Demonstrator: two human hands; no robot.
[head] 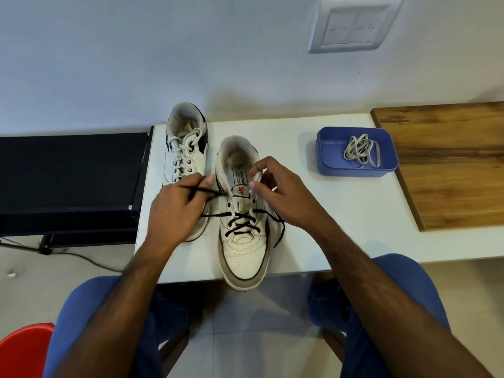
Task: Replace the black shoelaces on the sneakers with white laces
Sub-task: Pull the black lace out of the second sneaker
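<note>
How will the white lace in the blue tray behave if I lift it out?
Probably floppy: the white lace lies in loose loops in the blue tray. Likely light, being thin and flat. The crossed loops may come up as one tangle.

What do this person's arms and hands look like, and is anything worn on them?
Both arms are bare from the hands up to the frame's edge: no sleeves show. The left hand and right hand wear no gloves, and no rings, watch or bands are visible. Fingernails are short. Blue trousers cover the legs below.
</note>
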